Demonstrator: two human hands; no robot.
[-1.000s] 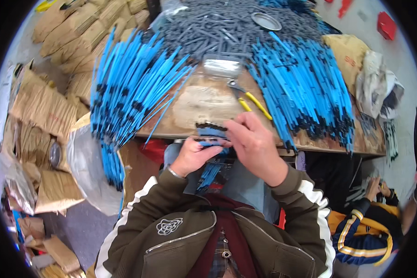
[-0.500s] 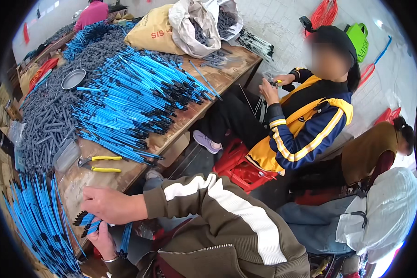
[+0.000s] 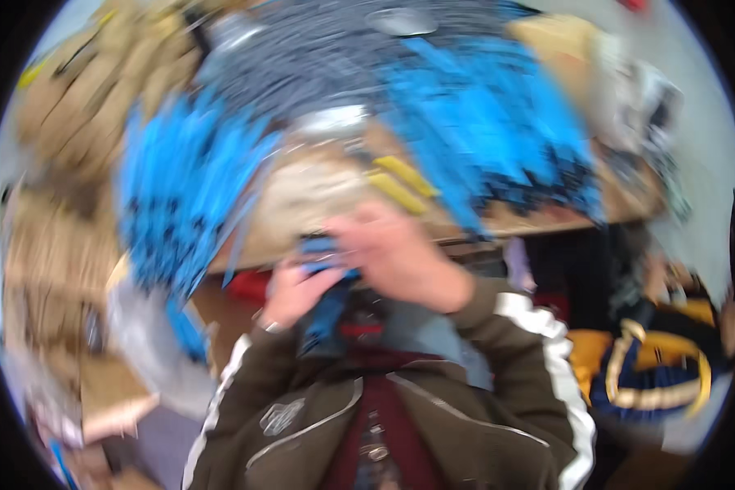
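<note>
The picture is heavily blurred by motion. My left hand and my right hand meet at the near edge of a wooden table, both closed around a small bundle of blue sticks that hangs down toward my lap. A big heap of blue sticks lies on the table to the left, another blue heap to the right. Yellow-handled pliers rest on the table just beyond my right hand.
A grey pile of small parts fills the far table, with a metal bowl on it. Brown paper bundles stack at the left. A seated person in a yellow-and-navy jacket is at the right.
The view has swung back from the right side toward the table in front. Both hands are again together on the blue bundle at the table edge.
</note>
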